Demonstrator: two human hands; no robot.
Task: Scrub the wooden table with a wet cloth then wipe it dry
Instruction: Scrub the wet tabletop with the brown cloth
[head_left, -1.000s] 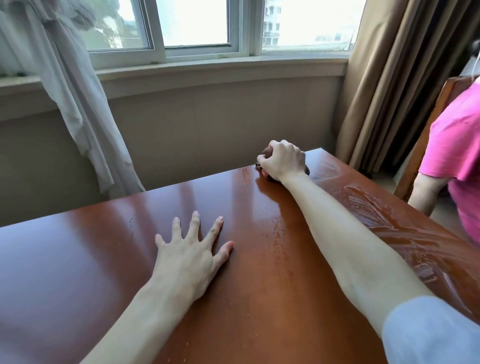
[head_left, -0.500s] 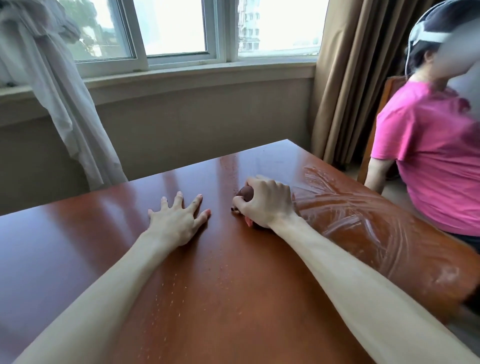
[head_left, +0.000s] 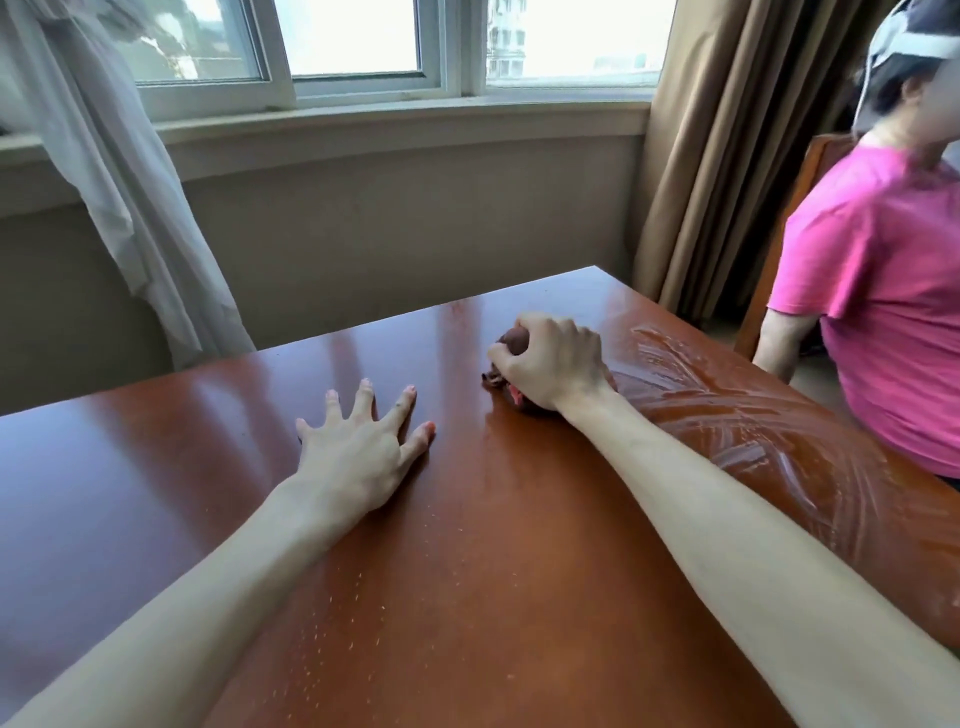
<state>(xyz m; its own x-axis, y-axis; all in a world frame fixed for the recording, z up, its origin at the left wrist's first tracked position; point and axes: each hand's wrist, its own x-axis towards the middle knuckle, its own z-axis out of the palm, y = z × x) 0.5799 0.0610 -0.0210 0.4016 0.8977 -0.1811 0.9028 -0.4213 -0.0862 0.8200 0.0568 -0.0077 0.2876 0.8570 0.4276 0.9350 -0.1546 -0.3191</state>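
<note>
The glossy reddish-brown wooden table fills the lower part of the head view. My right hand grips a bunched brown cloth and presses it onto the tabletop near the far middle; most of the cloth is hidden under my fingers. My left hand lies flat on the wood with fingers spread, a little nearer and to the left of the cloth. Wet swirl streaks cover the table's right side.
A person in a pink shirt sits on a wooden chair right beside the table's right edge. Behind the table are a wall, a window sill, a white curtain at left and a tan curtain at right.
My right hand drew the cloth back from the far edge toward the middle of the table, then held about there. My left hand stayed flat. The view swung right, showing more of the seated person.
</note>
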